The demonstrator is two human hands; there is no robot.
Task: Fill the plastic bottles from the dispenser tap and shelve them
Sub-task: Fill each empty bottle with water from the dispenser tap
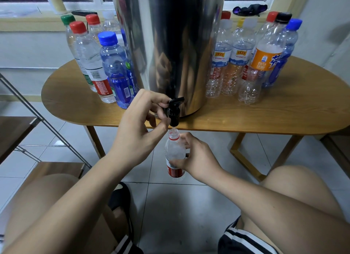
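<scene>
A tall steel dispenser (170, 45) stands on the oval wooden table (265, 111). Its black tap (173, 110) juts over the table's front edge. My left hand (140, 125) pinches the tap's lever with curled fingers and thumb. Just below the spout, my right hand (197, 159) grips an uncapped clear bottle with a red label (174, 153), holding it upright with its mouth under the tap. A thin stream of water runs into the bottle's neck.
Several capped bottles holding water (111, 68) stand left of the dispenser. Several capped empty-looking bottles (246, 60) stand to its right. A metal-framed wooden shelf (19, 132) is at the left. Tiled floor and my knees lie below.
</scene>
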